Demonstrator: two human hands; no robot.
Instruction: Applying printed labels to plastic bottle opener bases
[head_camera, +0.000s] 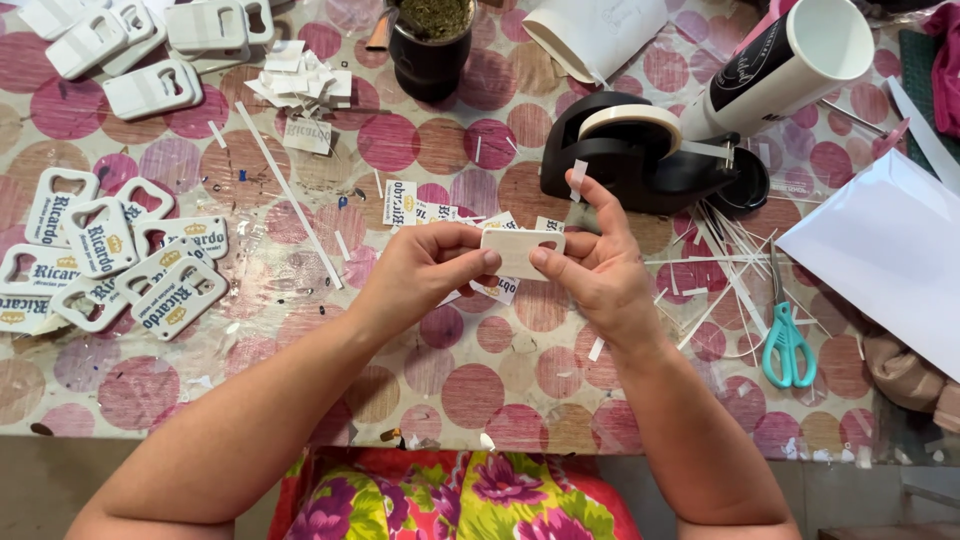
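Observation:
Both hands meet over the middle of the table on a small white flat bottle-opener-shaped piece (515, 250) with a slot at its right end. My left hand (425, 270) pinches its left side with thumb and fingers. My right hand (595, 265) holds its right side, and a short strip of clear tape (577, 178) sticks up from the raised index fingertip. Just beyond the hands stands a black tape dispenser (640, 150) with a cream roll. Small printed paper labels (400, 203) lie under and behind the hands.
Finished labelled white pieces (110, 265) are piled at left, blank ones (150, 45) at top left. A black cup (430, 45), a white tube (785, 65), teal scissors (788, 345), white paper sheets (885, 250) and paper slivers (290, 195) lie around the dotted tablecloth (480, 390).

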